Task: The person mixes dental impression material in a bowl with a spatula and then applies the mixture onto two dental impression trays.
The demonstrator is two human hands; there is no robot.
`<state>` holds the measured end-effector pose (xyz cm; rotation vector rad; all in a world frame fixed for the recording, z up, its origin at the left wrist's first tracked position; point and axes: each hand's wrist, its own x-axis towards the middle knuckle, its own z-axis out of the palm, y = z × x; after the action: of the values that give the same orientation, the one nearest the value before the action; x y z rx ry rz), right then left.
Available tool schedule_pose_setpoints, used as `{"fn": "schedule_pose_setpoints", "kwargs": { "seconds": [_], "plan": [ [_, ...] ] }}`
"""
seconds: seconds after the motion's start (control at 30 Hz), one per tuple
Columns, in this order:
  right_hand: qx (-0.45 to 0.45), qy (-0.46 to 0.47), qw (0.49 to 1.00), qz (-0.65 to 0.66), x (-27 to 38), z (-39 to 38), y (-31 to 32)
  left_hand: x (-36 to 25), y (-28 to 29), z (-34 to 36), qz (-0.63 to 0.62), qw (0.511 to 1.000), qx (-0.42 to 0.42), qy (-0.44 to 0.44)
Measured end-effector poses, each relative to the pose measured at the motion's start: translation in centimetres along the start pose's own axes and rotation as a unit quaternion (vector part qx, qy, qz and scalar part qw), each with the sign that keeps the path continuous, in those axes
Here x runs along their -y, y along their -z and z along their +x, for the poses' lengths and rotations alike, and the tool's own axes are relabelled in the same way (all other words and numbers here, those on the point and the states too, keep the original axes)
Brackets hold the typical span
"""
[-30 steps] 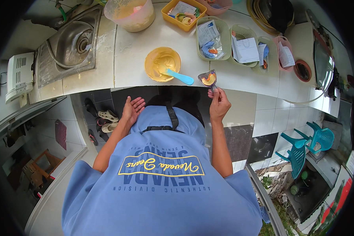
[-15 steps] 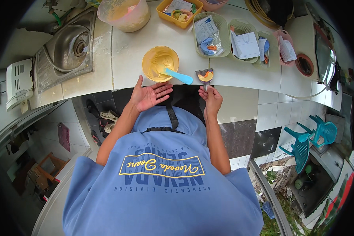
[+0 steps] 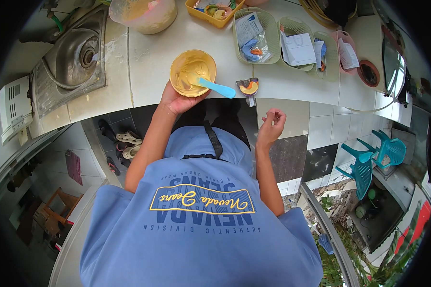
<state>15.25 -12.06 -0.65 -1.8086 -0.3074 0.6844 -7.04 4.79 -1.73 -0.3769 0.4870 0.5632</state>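
My left hand is closed around the near side of a yellow mixing bowl at the front of the counter. Smooth yellow paste coats the inside. A light blue spatula rests in the bowl, its handle sticking out over the near right rim. To the right lies a dental impression tray with orange and purple material, its handle pointing toward the counter's front edge. Beyond that edge hangs my right hand, fingers curled in and nothing visible in them.
Baskets holding packets, papers and coloured impressions line the back right of the counter. Behind the bowl are a large translucent tub and a yellow basket. At the left is a steel sink; teal plastic chairs stand at the right.
My left hand has gone from open beside the bowl to gripping it, with the bowl now tilted slightly. My right hand has let go of the impression tray's handle and drawn back rightward.
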Motion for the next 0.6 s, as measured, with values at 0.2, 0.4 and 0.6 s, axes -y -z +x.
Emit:
{"fn": "schedule_pose_setpoints", "kwargs": {
  "seconds": [0.2,0.4,0.6],
  "plan": [
    [0.312,0.133,0.923,-0.184,11.2,-3.4,-4.3,1.9,-1.1,-2.0,0.082,0.995,-0.022,-0.054],
    [0.361,0.364,0.769,-0.382,11.8,-4.1,-4.9,3.4,-0.7,-4.2,0.096,0.993,0.003,-0.066],
    [0.369,0.45,0.721,-0.377,12.2,-5.9,-4.0,4.8,-0.1,-3.8,0.043,0.992,-0.002,-0.12]
  ]
}}
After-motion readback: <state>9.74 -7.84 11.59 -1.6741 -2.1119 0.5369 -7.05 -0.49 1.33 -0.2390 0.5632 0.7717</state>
